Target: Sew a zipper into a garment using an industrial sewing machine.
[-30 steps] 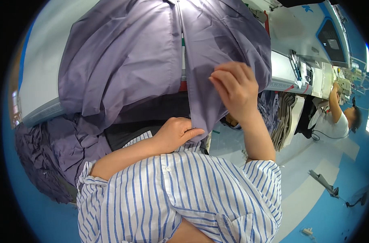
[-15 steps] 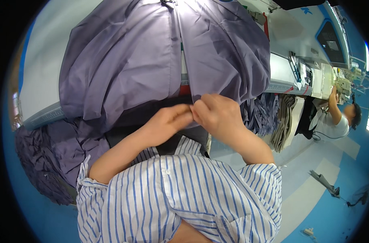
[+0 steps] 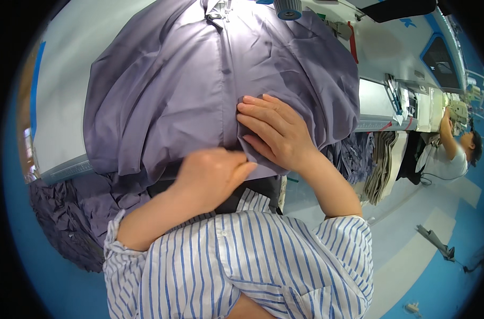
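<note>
A large piece of greyish-purple fabric [image 3: 183,95] drapes over the table, with a lengthwise seam running down its middle from a sewing machine's presser foot [image 3: 216,20] at the far edge. My right hand [image 3: 278,130] lies open on the fabric just right of this seam, fingers stretched to the left. Closer to my body, my left hand [image 3: 210,173] is closed, its thumb and fingers gripping the fabric's near edge. Motion smears that hand somewhat, and its fingertips are partly hidden.
More purple fabric [image 3: 66,218] hangs in a bunch at the left. Stacked grey cloth pieces [image 3: 380,165] hang at the right below the ruler-marked table edge [image 3: 66,169]. A control panel [image 3: 443,63] stands far right. A person [image 3: 449,154] works at another machine beyond.
My hands have come apart from their shared pinch. The right moved farther away and flattened on the fabric; the left drew nearer my body. The gap between the fabric's two sides has closed.
</note>
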The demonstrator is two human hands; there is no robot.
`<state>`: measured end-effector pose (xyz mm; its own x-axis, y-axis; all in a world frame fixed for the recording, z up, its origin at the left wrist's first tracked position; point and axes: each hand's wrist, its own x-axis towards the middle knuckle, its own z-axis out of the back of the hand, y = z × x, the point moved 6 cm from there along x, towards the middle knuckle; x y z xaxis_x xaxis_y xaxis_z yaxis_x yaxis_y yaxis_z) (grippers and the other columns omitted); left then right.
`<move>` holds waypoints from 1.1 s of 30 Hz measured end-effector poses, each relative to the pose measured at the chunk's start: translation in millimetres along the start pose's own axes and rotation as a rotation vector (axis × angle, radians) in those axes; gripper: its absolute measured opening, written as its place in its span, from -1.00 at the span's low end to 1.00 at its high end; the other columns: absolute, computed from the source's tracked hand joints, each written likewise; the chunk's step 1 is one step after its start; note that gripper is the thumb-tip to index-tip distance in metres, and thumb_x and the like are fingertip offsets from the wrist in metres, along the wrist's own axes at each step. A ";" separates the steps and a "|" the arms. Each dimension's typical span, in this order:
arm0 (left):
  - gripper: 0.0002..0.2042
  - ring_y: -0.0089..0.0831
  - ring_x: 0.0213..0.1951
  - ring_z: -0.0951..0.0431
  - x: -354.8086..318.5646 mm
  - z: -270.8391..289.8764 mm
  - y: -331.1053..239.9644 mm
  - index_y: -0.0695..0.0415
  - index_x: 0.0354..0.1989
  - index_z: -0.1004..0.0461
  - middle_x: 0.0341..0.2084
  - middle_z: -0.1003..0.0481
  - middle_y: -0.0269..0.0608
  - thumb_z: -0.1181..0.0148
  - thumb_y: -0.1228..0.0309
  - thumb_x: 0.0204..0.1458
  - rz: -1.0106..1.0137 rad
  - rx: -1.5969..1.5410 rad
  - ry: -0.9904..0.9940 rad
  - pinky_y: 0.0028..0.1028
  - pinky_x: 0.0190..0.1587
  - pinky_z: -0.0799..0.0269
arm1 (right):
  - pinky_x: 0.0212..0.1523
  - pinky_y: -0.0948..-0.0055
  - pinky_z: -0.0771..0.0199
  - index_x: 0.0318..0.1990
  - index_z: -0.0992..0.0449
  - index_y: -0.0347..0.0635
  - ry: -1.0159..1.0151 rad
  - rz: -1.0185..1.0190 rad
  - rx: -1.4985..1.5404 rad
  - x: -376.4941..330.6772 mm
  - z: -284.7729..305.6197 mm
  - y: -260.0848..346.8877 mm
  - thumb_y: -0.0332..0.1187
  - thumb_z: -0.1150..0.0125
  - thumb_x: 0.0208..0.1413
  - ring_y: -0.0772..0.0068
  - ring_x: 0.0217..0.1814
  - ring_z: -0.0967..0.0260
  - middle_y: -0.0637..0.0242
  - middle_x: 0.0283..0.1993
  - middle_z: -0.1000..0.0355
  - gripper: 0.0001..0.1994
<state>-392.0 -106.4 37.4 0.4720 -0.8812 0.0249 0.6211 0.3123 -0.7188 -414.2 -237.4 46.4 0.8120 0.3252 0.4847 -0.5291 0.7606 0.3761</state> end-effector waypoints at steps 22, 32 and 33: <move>-0.75 -0.25 -0.05 -0.62 9.7 75.8 17.4 0.22 -0.22 -0.57 -0.18 -0.57 -0.19 -0.27 0.51 -0.14 -0.480 0.348 -0.149 -0.34 -0.02 -0.55 | -0.04 0.32 -0.57 -0.22 -0.65 -0.18 -0.117 -0.007 0.029 4.4 3.5 1.2 -0.41 -0.40 -0.22 0.29 0.03 -0.57 0.31 -0.10 -0.60 -0.71; -0.88 -0.45 -0.22 -0.64 11.8 57.0 18.3 0.16 -0.38 -0.59 -0.31 -0.60 -0.32 -0.28 0.50 -0.15 -0.578 0.354 -0.321 -0.48 -0.20 -0.49 | -0.18 0.35 -0.49 -0.21 -0.59 -0.27 -0.123 0.076 -0.029 4.7 0.3 13.4 -0.49 -0.31 -0.09 0.24 0.02 -0.56 0.20 -0.07 -0.57 -0.78; -0.88 -0.45 -0.22 -0.64 11.4 57.2 17.6 0.16 -0.38 -0.59 -0.31 -0.60 -0.32 -0.28 0.50 -0.15 -0.588 0.364 -0.312 -0.49 -0.21 -0.49 | -0.18 0.35 -0.48 -0.21 -0.59 -0.27 -0.115 0.079 -0.037 5.1 0.2 14.0 -0.49 -0.31 -0.08 0.24 0.02 -0.56 0.21 -0.07 -0.57 -0.78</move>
<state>-339.9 -90.7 64.8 0.1207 -0.8142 0.5678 0.9668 -0.0333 -0.2532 -417.6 -225.1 54.3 0.7332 0.3198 0.6002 -0.5793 0.7560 0.3048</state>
